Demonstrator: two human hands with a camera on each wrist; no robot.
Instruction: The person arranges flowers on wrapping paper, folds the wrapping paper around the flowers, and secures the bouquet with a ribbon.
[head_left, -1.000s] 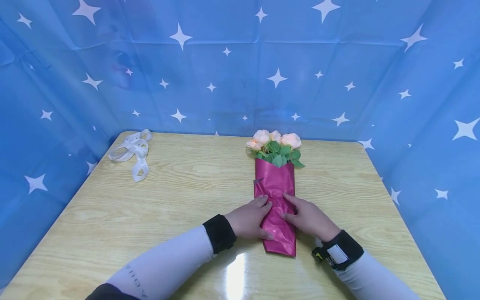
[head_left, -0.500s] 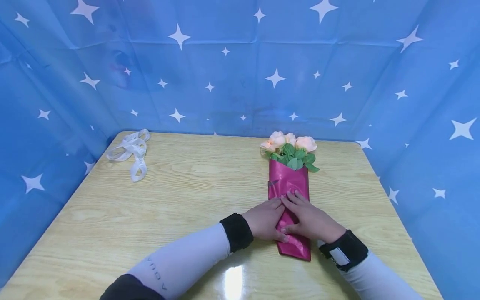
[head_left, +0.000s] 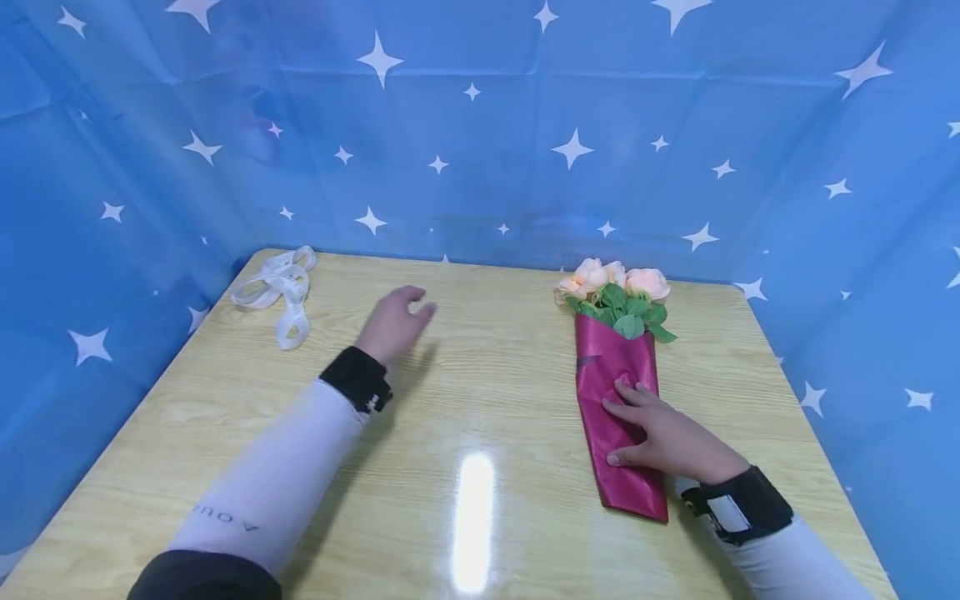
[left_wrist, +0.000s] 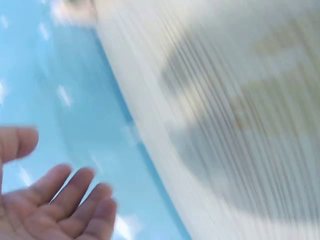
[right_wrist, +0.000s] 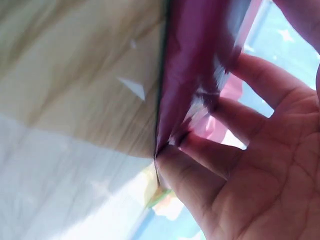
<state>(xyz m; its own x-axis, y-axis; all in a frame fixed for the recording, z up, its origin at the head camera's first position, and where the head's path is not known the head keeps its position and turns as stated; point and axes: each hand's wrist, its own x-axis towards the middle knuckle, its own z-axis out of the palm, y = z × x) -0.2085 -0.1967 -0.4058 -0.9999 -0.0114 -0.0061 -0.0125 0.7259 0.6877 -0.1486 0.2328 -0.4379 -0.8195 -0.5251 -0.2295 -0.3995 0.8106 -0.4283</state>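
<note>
A blue curtain [head_left: 495, 108] with white stars is hanging behind a pale table [head_left: 480, 375] with wood lines. At the far left of the table, a white ribbon [head_left: 294, 285] is lying in loops. Next, the left arm is stretching forward in a white sleeve [head_left: 262, 475]. The left hand [head_left: 392, 325] is hanging over the table near the ribbon, holding nothing, its fingers bending loosely and its thumb sticking out. The left wrist camera is showing its palm [left_wrist: 30, 217], which is facing away in the head view. To the right, a bouquet [head_left: 606, 367] of peach roses [head_left: 647, 284] is lying in dark pink paper, its blooms pointing toward the curtain. The right hand [head_left: 678, 437] is resting on the paper with spread fingers, not grabbing it, and is hiding part of it. The right wrist camera is showing the fingertips [right_wrist: 169, 162] touching the shiny paper.
</note>
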